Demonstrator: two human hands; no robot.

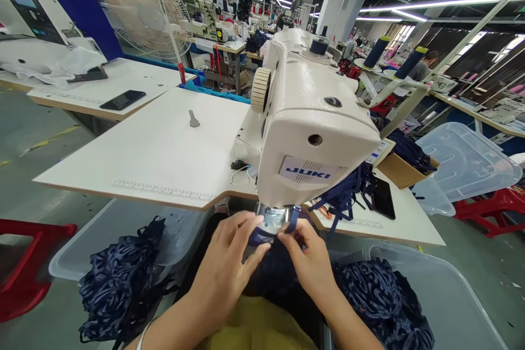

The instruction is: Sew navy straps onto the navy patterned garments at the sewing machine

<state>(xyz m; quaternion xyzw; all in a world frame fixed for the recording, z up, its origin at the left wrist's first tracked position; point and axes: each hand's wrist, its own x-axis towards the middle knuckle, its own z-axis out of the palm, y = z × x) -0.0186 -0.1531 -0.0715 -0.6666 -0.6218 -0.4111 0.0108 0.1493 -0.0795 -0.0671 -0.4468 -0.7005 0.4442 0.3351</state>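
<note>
Below the head of a white sewing machine (320, 120), both hands work at a piece of navy fabric (259, 236) with a narrow strap. My left hand (232, 251) pinches the fabric's left part between thumb and fingers. On the other side, my right hand (305, 254) is closed, fingertips pressed together at the navy strap (292, 220). A shiny metal plate (273, 219) shows between the hands. The needle area is mostly hidden by the machine head.
Plastic bins hold navy garments on the left (123, 279) and right (377, 295). Navy straps (348, 191), a black phone (383, 198) and a cardboard box (404, 167) lie right of the machine. A grey metal piece (193, 119) rests on the white table (164, 153). Red stools stand at both sides.
</note>
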